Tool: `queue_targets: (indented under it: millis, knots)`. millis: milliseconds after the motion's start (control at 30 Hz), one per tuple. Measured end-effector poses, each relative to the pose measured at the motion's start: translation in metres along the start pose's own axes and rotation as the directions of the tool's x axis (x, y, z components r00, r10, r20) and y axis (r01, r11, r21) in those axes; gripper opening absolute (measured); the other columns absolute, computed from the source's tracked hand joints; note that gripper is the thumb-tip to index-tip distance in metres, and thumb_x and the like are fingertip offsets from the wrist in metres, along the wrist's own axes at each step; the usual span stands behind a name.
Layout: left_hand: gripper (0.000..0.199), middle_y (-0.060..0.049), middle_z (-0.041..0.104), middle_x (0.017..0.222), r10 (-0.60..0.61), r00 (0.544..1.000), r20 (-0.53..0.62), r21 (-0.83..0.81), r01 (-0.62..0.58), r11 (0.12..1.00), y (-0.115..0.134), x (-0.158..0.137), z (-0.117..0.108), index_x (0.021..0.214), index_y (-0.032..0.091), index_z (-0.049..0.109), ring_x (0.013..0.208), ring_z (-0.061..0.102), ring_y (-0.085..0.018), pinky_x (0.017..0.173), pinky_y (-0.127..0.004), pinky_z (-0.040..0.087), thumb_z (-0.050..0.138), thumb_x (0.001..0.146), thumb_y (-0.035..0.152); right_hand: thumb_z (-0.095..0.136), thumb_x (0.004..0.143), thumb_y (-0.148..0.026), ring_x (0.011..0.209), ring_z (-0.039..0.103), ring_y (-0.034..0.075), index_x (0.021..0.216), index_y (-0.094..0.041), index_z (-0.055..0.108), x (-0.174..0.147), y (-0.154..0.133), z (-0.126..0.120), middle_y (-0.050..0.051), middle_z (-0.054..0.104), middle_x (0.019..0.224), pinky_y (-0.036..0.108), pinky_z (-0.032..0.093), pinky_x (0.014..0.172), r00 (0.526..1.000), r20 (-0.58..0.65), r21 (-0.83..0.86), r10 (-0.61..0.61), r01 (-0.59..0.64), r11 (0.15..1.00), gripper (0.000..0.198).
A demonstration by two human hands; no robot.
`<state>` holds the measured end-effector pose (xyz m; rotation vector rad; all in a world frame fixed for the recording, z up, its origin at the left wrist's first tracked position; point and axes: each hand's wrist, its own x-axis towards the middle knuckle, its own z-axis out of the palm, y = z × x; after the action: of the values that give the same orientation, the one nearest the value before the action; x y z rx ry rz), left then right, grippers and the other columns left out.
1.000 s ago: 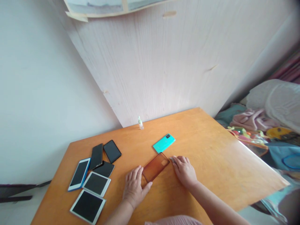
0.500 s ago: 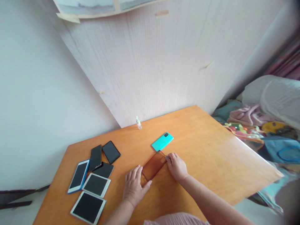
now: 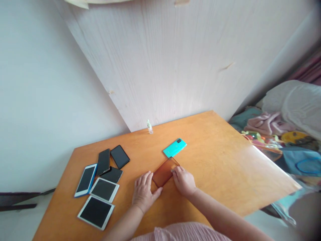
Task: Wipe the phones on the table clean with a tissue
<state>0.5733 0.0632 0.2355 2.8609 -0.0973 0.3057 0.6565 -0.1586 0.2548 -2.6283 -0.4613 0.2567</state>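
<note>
Spreading beneath everything, the wooden worktop [image 3: 225, 167] carries my left grip [image 3: 143, 191], fanned around the left end of the amber phone case [image 3: 162, 173], and my right grip [image 3: 184, 181], at its right end. Just beyond lies the turquoise phone [image 3: 175, 147]; farther off stands a little bottle [image 3: 149, 128]. My right fingertips pinch a pale scrap [image 3: 172, 170], mostly hidden.

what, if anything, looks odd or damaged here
Nothing looks spilled. On the left, a black phone sits askew, seemingly overlapping another phone. On the panel behind, a pale strip breaks the grain; I can't tell if it's tape or damage. What shows of the case looks ordinary.
</note>
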Motion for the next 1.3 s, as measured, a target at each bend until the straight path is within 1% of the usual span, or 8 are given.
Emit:
queue_targets:
  millis: [167,300,467,567,700,800,1100,1300]
  knots:
    - [0.069,-0.013,0.056,0.135,0.001,1.000,0.002,-0.005,-0.001,1.000,-0.002,-0.001,0.003,0.137,0.018,0.048,0.122,0.052,-0.031,0.102,-0.048,0.041,0.062,0.082,0.057,0.043,0.098,-0.023,0.088,0.065,0.016,0.098,-0.022,0.061,-0.017,-0.034,0.024,0.004,0.068,0.095,0.023,0.042,0.076,0.957,0.128,0.023,-0.260,0.259,0.965,0.018]
    - [0.065,-0.013,0.055,0.136,-0.001,1.000,0.005,-0.009,0.001,1.000,-0.001,-0.001,0.000,0.136,0.019,0.049,0.122,0.052,-0.031,0.102,-0.049,0.040,0.062,0.083,0.055,0.041,0.100,-0.029,0.088,0.065,0.017,0.095,-0.022,0.059,0.004,-0.006,0.004,0.004,0.068,0.095,0.024,0.041,0.073,0.996,0.048,-0.038,-0.074,0.075,0.996,0.021]
    - [0.064,-0.013,0.056,0.135,0.000,1.000,0.006,-0.015,0.001,1.000,0.001,0.000,-0.001,0.134,0.019,0.051,0.121,0.052,-0.031,0.102,-0.048,0.040,0.062,0.083,0.055,0.029,0.104,-0.032,0.090,0.064,0.020,0.102,-0.020,0.056,0.044,0.023,-0.021,0.009,0.066,0.103,0.026,0.039,0.068,0.991,-0.072,-0.070,0.116,-0.121,0.990,0.030]
    - [0.064,-0.012,0.057,0.134,0.003,1.000,-0.010,-0.010,-0.003,1.000,-0.001,-0.001,0.000,0.134,0.019,0.051,0.120,0.053,-0.031,0.101,-0.048,0.041,0.063,0.082,0.055,0.029,0.104,-0.030,0.089,0.065,0.020,0.103,-0.020,0.056,0.053,-0.001,-0.011,0.010,0.066,0.105,0.027,0.040,0.067,0.994,-0.070,-0.059,0.088,-0.092,0.994,0.029]
    - [0.068,-0.012,0.059,0.129,0.007,0.999,-0.031,-0.019,-0.007,1.000,-0.004,-0.002,0.004,0.136,0.020,0.050,0.116,0.055,-0.030,0.099,-0.047,0.043,0.064,0.081,0.057,0.048,0.096,-0.027,0.086,0.065,0.018,0.091,-0.022,0.060,0.046,-0.048,0.012,0.006,0.069,0.094,0.025,0.042,0.070,0.996,0.013,-0.014,-0.090,0.091,0.996,0.014]
    - [0.067,-0.012,0.060,0.129,0.001,0.999,-0.036,-0.016,-0.002,1.000,-0.006,-0.003,0.007,0.135,0.021,0.050,0.116,0.056,-0.031,0.099,-0.047,0.044,0.064,0.081,0.057,0.051,0.094,-0.027,0.087,0.066,0.017,0.090,-0.023,0.061,0.041,-0.055,0.016,0.004,0.069,0.093,0.024,0.042,0.071,0.991,0.012,0.013,-0.133,0.133,0.991,0.011]
    - [0.066,-0.011,0.058,0.135,0.061,0.995,-0.085,0.007,-0.060,0.998,-0.010,-0.004,0.008,0.139,0.021,0.048,0.120,0.055,-0.030,0.101,-0.046,0.045,0.063,0.083,0.053,0.039,0.100,-0.039,0.088,0.066,0.018,0.095,-0.026,0.059,0.031,0.057,-0.017,0.001,0.069,0.095,0.026,0.041,0.067,0.950,-0.206,0.182,0.232,-0.196,0.963,0.024]
    - [0.074,-0.011,0.053,0.143,0.119,0.991,-0.053,0.050,-0.116,0.992,-0.012,-0.002,0.006,0.150,0.023,0.034,0.126,0.052,-0.030,0.103,-0.047,0.043,0.058,0.087,0.052,0.038,0.100,-0.041,0.090,0.065,0.019,0.096,-0.025,0.061,0.005,0.104,-0.029,0.004,0.069,0.098,0.028,0.040,0.068,0.929,-0.258,0.083,0.265,-0.252,0.964,0.029]
